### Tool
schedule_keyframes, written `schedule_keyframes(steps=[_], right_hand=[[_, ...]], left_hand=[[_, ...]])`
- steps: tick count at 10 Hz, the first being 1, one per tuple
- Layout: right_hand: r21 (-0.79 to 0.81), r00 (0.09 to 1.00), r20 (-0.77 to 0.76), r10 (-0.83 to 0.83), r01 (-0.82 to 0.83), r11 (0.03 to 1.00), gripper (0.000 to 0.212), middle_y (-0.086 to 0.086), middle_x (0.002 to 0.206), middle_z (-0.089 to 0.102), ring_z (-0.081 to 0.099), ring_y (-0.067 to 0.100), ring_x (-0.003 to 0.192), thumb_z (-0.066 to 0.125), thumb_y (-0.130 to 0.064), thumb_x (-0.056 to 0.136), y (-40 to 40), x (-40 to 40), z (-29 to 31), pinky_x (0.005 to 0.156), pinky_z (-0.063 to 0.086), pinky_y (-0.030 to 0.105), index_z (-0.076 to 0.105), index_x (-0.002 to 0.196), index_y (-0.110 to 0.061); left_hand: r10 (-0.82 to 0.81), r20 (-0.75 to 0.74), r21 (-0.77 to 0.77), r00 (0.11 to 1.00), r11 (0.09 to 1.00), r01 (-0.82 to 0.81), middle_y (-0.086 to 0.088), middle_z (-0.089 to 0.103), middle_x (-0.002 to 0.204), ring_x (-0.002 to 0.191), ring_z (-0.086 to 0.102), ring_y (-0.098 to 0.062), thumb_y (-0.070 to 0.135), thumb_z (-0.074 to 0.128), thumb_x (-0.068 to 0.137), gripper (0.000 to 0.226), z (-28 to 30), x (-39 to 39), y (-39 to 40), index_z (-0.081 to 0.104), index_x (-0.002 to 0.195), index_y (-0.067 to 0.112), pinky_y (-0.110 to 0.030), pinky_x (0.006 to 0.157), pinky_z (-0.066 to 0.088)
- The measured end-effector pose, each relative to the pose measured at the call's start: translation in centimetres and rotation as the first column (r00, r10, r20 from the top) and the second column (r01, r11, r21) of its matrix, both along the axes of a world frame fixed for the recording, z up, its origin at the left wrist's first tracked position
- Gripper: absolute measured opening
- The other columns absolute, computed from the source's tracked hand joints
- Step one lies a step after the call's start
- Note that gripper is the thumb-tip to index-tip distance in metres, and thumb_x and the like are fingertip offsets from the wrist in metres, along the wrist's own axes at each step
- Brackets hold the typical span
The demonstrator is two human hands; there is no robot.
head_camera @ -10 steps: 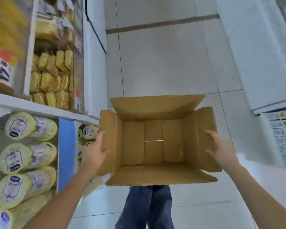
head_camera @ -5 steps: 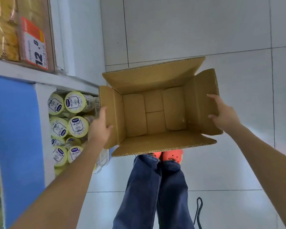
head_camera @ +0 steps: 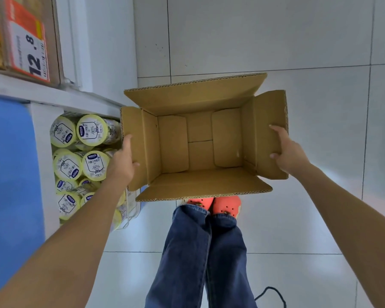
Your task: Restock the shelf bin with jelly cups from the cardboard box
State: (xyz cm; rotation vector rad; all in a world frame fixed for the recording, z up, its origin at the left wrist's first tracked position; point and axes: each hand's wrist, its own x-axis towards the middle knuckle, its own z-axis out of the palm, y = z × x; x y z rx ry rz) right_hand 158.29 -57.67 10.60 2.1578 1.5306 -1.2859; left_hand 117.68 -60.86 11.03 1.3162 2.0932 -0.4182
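The cardboard box [head_camera: 200,138], now empty, had dropped lower beside the full shelf bin [head_camera: 129,210] of jelly cups [head_camera: 91,130] at left. Left hand [head_camera: 122,161] and right hand [head_camera: 287,152] each gripped a side flap; restocking looked finished.

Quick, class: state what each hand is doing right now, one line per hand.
Left hand: grips the left flap of the empty box.
Right hand: grips the box's right flap.
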Motion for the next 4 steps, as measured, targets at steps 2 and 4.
schedule_keyframes(steps=[2,4], right_hand=[[-0.031,0.998,-0.054,0.024,-0.026,0.999,0.099,0.017,0.128,0.045,0.047,0.026,0.092,0.069,0.004,0.079,-0.3,-0.4,1.4,0.081,0.047,0.041,0.012,0.148,-0.04],[0.001,1.0,0.015,0.001,-0.001,1.0,0.099,0.017,0.137,0.04,0.053,0.034,0.11,0.07,0.006,0.078,-2.0,0.1,6.0,0.088,0.05,0.044,0.015,0.15,-0.033]], left_hand=[[-0.016,-0.04,-0.086,0.999,0.996,0.013,-0.024,0.036,0.13,0.1,0.054,-0.038,-0.008,0.061,0.082,0.092,1.0,-1.8,0.1,0.006,0.146,0.029,-0.048,0.082,0.046],[-0.042,-0.034,-0.043,0.999,0.998,0.041,-0.023,0.033,0.132,0.095,0.054,-0.037,-0.013,0.058,0.078,0.091,5.4,-2.0,-0.6,0.01,0.148,0.019,-0.042,0.073,0.045]])
